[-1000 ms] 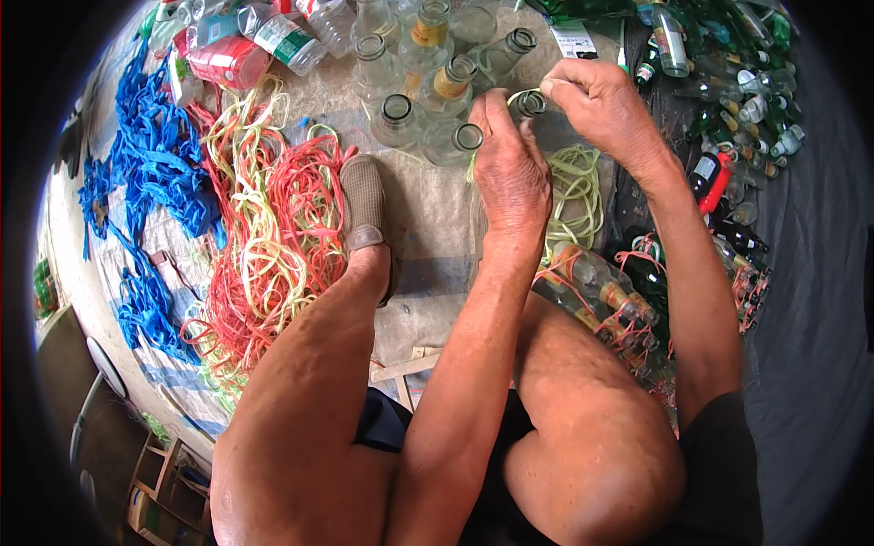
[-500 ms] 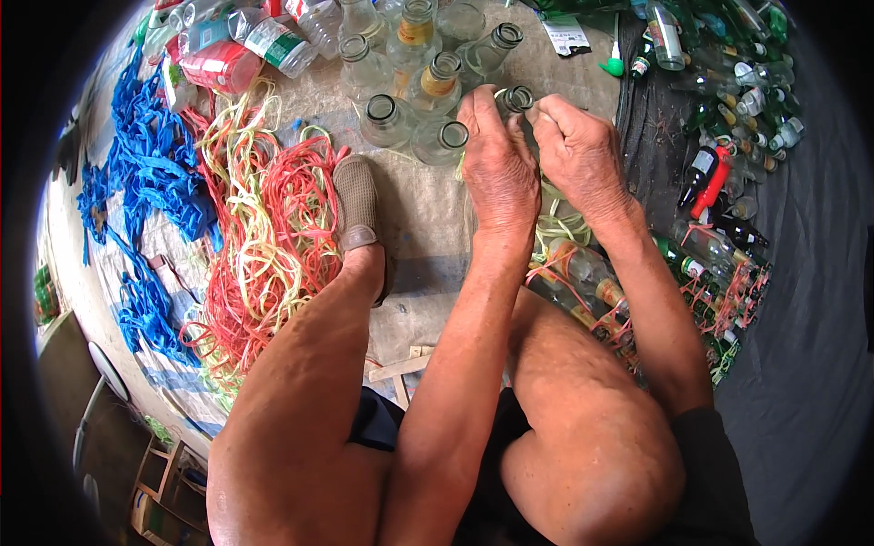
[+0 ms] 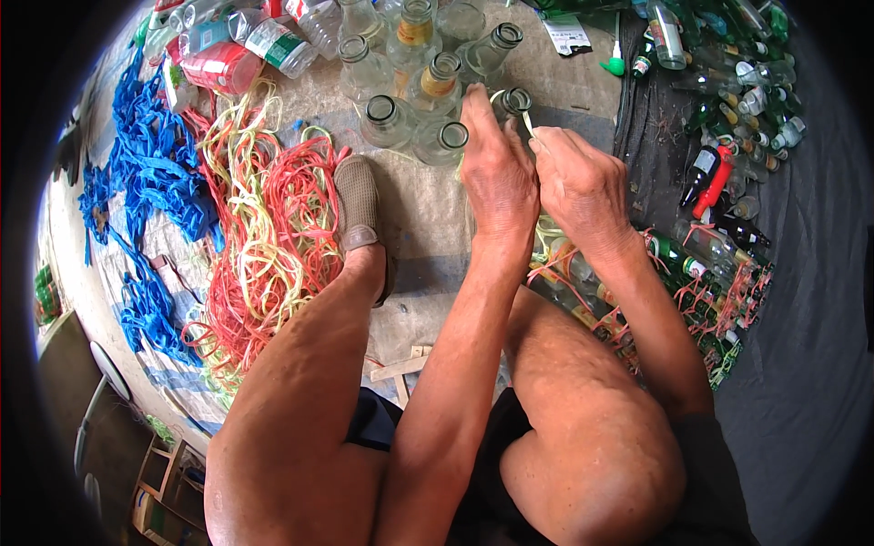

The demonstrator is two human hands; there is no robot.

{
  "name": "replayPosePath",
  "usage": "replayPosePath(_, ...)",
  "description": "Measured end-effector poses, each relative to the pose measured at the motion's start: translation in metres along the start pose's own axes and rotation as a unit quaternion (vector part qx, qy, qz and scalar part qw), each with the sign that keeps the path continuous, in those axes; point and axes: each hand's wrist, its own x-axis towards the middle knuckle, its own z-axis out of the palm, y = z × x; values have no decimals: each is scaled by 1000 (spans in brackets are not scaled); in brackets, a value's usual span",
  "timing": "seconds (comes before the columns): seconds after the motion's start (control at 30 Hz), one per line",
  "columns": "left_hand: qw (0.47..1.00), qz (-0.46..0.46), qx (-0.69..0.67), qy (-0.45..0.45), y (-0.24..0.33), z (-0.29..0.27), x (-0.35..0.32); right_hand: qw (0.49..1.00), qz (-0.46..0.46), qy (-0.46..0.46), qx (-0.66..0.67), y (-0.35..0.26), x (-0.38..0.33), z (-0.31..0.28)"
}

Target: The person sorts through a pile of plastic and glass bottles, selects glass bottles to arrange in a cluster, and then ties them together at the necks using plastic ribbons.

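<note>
A group of clear glass bottles (image 3: 387, 132) stands upright at the far middle. The nearest right one, a bottle with an open mouth (image 3: 516, 100), has a pale yellow strip (image 3: 527, 124) running down by its neck. My right hand (image 3: 583, 187) is closed, pinching that strip between thumb and fingers just below the mouth. Beside the same neck, on its left, is my left hand (image 3: 499, 173), its index finger pointing away and its other fingers curled. What those curled fingers hold is hidden by the hand.
Red and pale yellow strips (image 3: 273, 237) lie heaped left of my shoe (image 3: 357, 200), with blue strips (image 3: 159, 155) beyond. Plastic bottles (image 3: 223, 68) lie at the far left. Tied bottles (image 3: 701, 273) and loose green and clear bottles (image 3: 751, 100) cover the right side.
My right hand has drawn slightly back and down from the bottle mouth, bringing the pale strip into view. My left hand has shifted a little, its index finger straighter.
</note>
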Motion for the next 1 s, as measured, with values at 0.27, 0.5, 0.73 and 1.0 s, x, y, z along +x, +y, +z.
replayPosePath(0.27, 1000, 31, -2, -3, -4, -7, -21, 1000, -2, -16, -12, -6, 4, -5)
replayPosePath(0.5, 999, 14, -30, -22, 14, -19, -34, 998, -10, -56, -42, -8, 6, -11)
replayPosePath(0.73, 998, 32, -7, -47, 7, -23, -28, 994, -49, -97, -24, -11, 5, -26)
replayPosePath(1.0, 999, 30, -20, -27, 6, -26, -24, 987, -6, -149, 57, -8, 29, -72)
